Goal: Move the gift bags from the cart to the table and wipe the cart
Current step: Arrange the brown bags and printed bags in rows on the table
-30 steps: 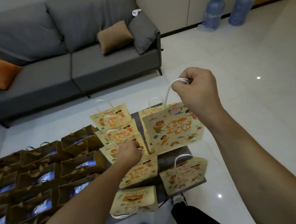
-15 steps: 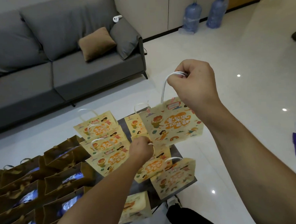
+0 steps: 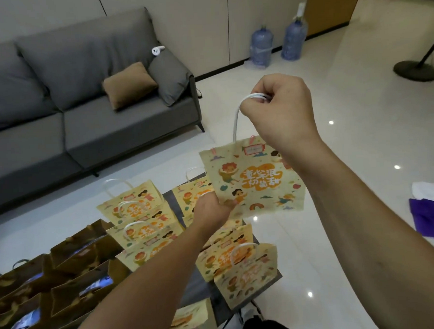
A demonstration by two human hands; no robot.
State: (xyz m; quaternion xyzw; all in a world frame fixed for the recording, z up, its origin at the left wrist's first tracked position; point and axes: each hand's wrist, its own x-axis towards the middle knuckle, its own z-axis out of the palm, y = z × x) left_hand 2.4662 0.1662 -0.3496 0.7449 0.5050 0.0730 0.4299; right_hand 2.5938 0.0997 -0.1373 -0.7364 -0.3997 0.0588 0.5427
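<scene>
My right hand [image 3: 281,110] is a fist curled round the white cord handle [image 3: 240,107] of one yellow cartoon-print gift bag [image 3: 255,181], which hangs clear in the air at about 1 o'clock of the frame's centre, above the dark cart top [image 3: 192,289]; I judge the high carry is meant to lift it free of the bags below so nothing snags. My left hand [image 3: 209,210], just below it at 6 o'clock of the lifted bag, is curled at that bag's lower corner; it seems to hold a cord there, but I cannot tell for sure, perhaps steadying the swing or taking a second bag. I count roughly eight yellow bags on the cart [image 3: 144,228], in two overlapping rows, so the count is soft. At 8 o'clock stand at least six brown gift bags [image 3: 86,287], packed close. The wiping looks a long way off.
</scene>
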